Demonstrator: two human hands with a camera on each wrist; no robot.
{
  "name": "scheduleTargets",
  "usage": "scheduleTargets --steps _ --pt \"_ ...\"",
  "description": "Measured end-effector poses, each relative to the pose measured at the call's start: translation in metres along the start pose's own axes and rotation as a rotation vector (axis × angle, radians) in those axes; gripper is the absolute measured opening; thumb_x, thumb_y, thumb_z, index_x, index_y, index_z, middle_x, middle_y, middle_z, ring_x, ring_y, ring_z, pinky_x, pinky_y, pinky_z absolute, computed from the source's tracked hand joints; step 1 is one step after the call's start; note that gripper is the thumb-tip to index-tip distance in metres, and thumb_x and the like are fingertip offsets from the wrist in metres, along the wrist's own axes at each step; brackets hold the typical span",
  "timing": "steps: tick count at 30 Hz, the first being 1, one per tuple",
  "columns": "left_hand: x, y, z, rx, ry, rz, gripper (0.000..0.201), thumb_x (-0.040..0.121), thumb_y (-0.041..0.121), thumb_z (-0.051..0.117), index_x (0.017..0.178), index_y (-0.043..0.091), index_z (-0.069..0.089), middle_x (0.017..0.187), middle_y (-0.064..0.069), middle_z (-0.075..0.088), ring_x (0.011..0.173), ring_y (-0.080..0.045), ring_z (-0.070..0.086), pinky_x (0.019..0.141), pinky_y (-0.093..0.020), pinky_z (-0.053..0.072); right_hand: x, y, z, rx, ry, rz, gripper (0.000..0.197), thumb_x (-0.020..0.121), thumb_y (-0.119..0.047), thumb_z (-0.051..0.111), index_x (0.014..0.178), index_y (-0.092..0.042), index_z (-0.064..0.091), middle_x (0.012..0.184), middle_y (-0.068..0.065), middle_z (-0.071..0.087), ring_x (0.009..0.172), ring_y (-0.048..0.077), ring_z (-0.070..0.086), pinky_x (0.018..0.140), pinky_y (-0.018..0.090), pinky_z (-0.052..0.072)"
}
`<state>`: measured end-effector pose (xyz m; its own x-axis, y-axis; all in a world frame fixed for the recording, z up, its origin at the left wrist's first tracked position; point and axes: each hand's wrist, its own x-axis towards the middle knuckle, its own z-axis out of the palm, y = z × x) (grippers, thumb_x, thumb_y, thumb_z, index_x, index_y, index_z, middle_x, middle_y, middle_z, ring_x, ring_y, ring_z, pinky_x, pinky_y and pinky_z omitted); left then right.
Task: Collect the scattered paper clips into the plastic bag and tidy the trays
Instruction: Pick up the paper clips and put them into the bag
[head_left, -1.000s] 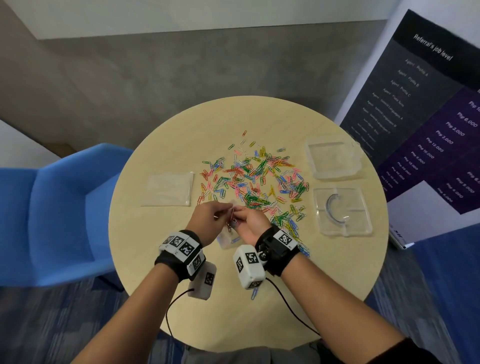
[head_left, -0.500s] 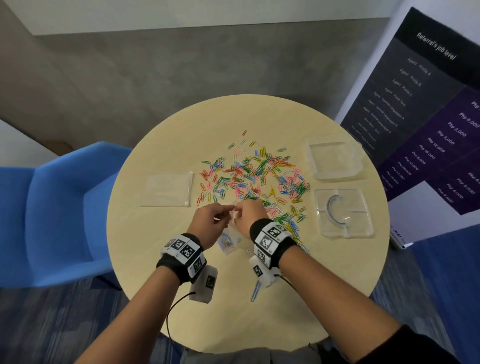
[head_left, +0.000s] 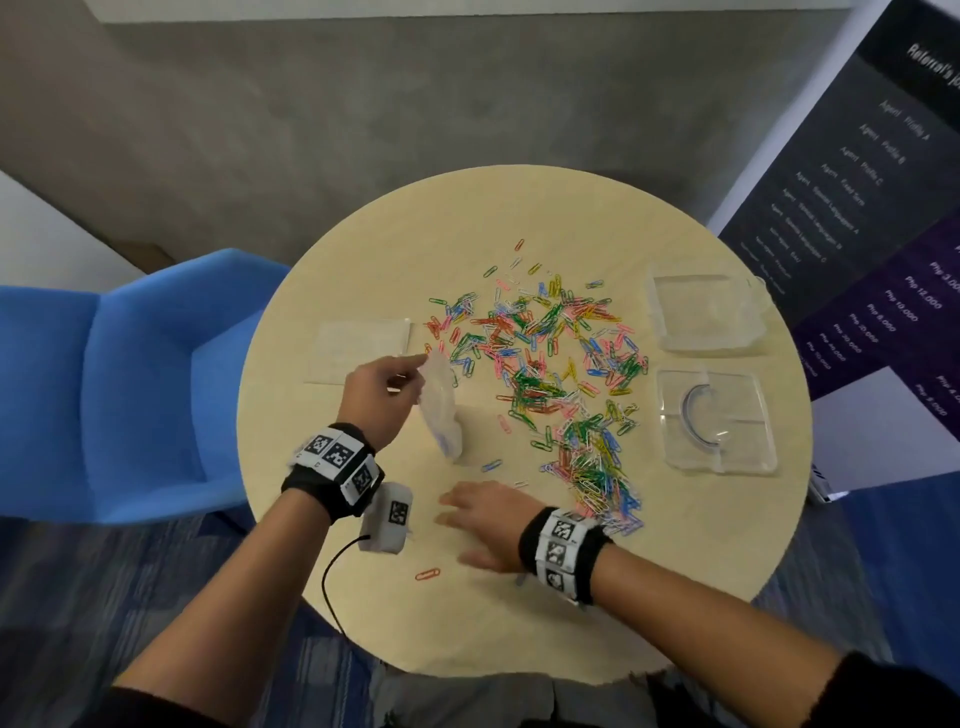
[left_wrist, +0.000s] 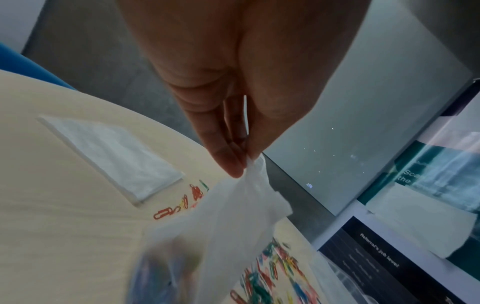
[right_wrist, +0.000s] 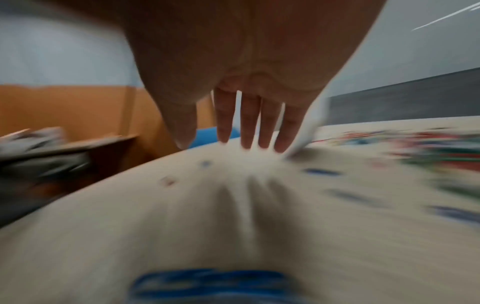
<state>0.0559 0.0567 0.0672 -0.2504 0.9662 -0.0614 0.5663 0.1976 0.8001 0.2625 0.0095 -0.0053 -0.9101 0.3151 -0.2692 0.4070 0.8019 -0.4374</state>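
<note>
Nearest to us, a lone red clip (head_left: 427, 574) lies on the table (head_left: 363, 249) by the front edge. Just beyond it our right hand (head_left: 480, 522) is flat, palm down, fingers (right_wrist: 249, 123) straight and slightly spread, holding nothing; the wrist view is blurred, so we cannot tell if the fingertips touch the wood. A blue clip (head_left: 491, 465) lies just past it.

Farther in, on the left, our left hand (head_left: 376, 392) pinches the top edge of the bag (head_left: 441, 410) between thumb and fingertips (left_wrist: 228, 162). The bag hangs down from the pinch with its lower end at the table, a few clips blurred inside it.

The clips (head_left: 545, 358) are spread across the middle of the table, right of the bag, with a dense trail (head_left: 597, 467) running back toward our right wrist.

Left of the pile, behind our left hand, lies a flat stack of bags (head_left: 358, 351). On the right are two clear trays, well apart from the bag: the near tray (head_left: 748, 457) holds a curved dark piece (head_left: 696, 415); the far tray (head_left: 670, 332) is behind it.

Beyond the table: a blue chair (head_left: 130, 374) at left, a poster (head_left: 857, 208) at right.
</note>
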Motion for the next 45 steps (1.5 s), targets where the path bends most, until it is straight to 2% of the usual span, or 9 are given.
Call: scheduleTargets --steps 3,6,17,24,28,31,34,41,45 --pt "0.002 0.000 -0.021 0.018 0.004 0.006 0.031 0.087 0.003 0.061 0.114 0.013 0.069 0.085 0.000 0.069 0.076 -0.016 0.068 0.080 -0.030 0.057 0.033 -0.038 0.044 -0.266 -0.148 -0.198 0.081 0.083 -0.046 0.064 0.148 -0.016 0.026 0.158 0.012 0.018 0.144 0.034 0.021 0.112 0.049 0.025" --pt "0.001 -0.002 -0.043 0.039 -0.001 0.003 0.031 0.087 0.004 0.061 0.115 0.015 0.069 0.084 0.002 0.069 0.077 -0.018 0.070 0.081 -0.031 0.056 0.054 -0.061 0.061 -0.420 -0.167 -0.180 0.068 0.093 -0.036 0.049 0.151 -0.014 0.021 0.161 0.009 0.013 0.146 0.033 0.016 0.116 0.051 0.015" --pt "-0.017 -0.018 -0.048 0.044 -0.016 -0.033 0.030 0.087 0.005 0.062 0.114 0.015 0.069 0.082 0.001 0.070 0.070 -0.011 0.069 0.082 -0.030 0.055 0.018 0.025 0.018 -0.474 -0.104 0.308 0.071 0.095 -0.018 0.034 0.152 -0.007 -0.005 0.160 0.014 -0.010 0.148 0.034 -0.006 0.116 0.058 -0.006" --pt "-0.013 -0.008 -0.029 0.010 -0.072 0.012 0.030 0.087 0.004 0.061 0.112 0.017 0.070 0.081 0.005 0.069 0.065 -0.006 0.067 0.077 -0.030 0.056 -0.040 0.062 0.002 -0.277 -0.242 0.583 0.072 0.094 -0.005 0.033 0.152 -0.011 -0.009 0.159 0.008 -0.020 0.148 0.031 -0.010 0.115 0.060 0.004" --pt "-0.017 0.001 -0.015 -0.011 -0.092 0.031 0.029 0.087 0.005 0.062 0.112 0.017 0.070 0.081 0.006 0.068 0.064 -0.006 0.067 0.075 -0.026 0.055 -0.071 0.067 -0.022 -0.144 -0.027 0.602 0.054 0.099 -0.042 0.037 0.146 -0.017 0.033 0.156 0.008 0.024 0.144 0.029 0.019 0.116 0.047 0.023" --pt "-0.020 0.007 -0.002 -0.052 -0.138 0.028 0.028 0.088 0.006 0.062 0.112 0.017 0.070 0.082 0.002 0.069 0.064 -0.009 0.069 0.074 -0.026 0.056 -0.093 0.075 -0.029 0.001 0.047 0.821 0.082 0.081 -0.057 0.064 0.147 -0.024 0.030 0.151 0.008 0.027 0.134 0.029 0.036 0.108 0.042 0.040" --pt "-0.021 0.014 0.014 -0.085 -0.168 -0.008 0.027 0.087 0.008 0.064 0.113 0.013 0.070 0.083 -0.002 0.071 0.066 -0.014 0.070 0.078 -0.030 0.058 -0.095 0.071 -0.017 0.052 -0.033 0.867 0.085 0.078 -0.052 0.070 0.148 -0.027 0.028 0.151 0.012 0.023 0.130 0.030 0.041 0.102 0.042 0.046" --pt "-0.029 0.025 0.050 -0.127 -0.205 -0.115 0.020 0.084 0.012 0.068 0.103 0.007 0.073 0.081 -0.006 0.073 0.068 -0.008 0.068 0.069 -0.016 0.057 -0.093 0.079 -0.016 0.172 0.182 0.874 0.030 0.092 -0.015 0.057 0.121 -0.018 0.067 0.115 0.008 0.065 0.103 0.025 0.062 0.095 0.032 0.050" --pt "-0.031 0.024 0.067 -0.162 -0.266 -0.157 0.013 0.084 0.013 0.070 0.095 0.010 0.075 0.078 -0.009 0.073 0.065 -0.018 0.068 0.067 -0.033 0.062 -0.107 0.088 -0.028 0.553 0.465 1.016 0.020 0.083 -0.016 0.074 0.103 -0.013 0.076 0.100 0.004 0.074 0.090 0.016 0.068 0.088 0.022 0.052"
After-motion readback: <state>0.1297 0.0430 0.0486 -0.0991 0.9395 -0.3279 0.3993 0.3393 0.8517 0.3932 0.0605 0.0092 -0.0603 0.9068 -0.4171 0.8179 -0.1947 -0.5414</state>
